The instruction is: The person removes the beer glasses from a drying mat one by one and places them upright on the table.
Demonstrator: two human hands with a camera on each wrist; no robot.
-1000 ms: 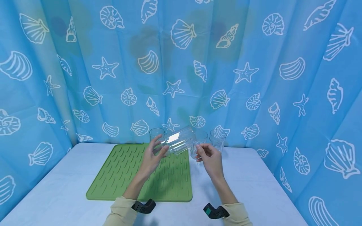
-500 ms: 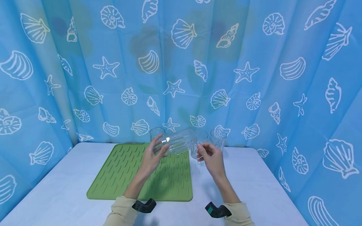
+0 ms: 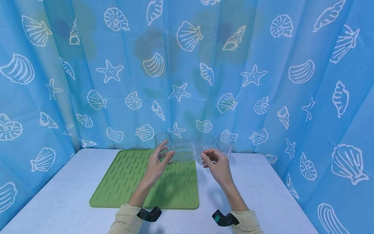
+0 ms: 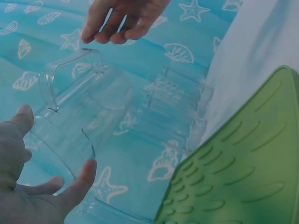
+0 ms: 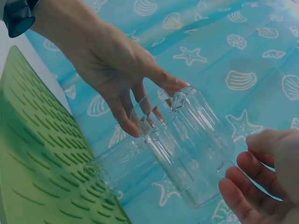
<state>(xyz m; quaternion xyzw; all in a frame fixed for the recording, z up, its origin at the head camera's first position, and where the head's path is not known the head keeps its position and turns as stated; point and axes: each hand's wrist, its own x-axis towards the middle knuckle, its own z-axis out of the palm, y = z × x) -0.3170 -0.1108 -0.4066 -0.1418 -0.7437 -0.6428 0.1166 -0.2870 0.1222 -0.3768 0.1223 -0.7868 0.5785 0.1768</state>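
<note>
My left hand [image 3: 156, 164] grips a clear glass mug [image 3: 184, 151] round its rim end, thumb on one side and fingers on the other. The mug lies sideways in the air over the back right of the green mat [image 3: 125, 182], its base pointing right. The mug's handle [image 4: 46, 84] shows in the left wrist view, on the side away from the mat. My right hand [image 3: 217, 164] is beside the mug's base with its fingers loosely bent and nothing between them; a small gap separates it from the glass in the right wrist view.
Behind the hands, one clear glass [image 3: 162, 138] stands at the mat's back edge. Two more glasses, a nearer one [image 3: 206, 141] and one further right [image 3: 225, 143], stand on the white-covered table [image 3: 257, 191]. A blue shell-print curtain [image 3: 187, 65] closes off the back and sides.
The mug has turned in my left hand from slanting up to the right to nearly level. My right fingers have loosened slightly by its base. The left hand has stayed in place.
</note>
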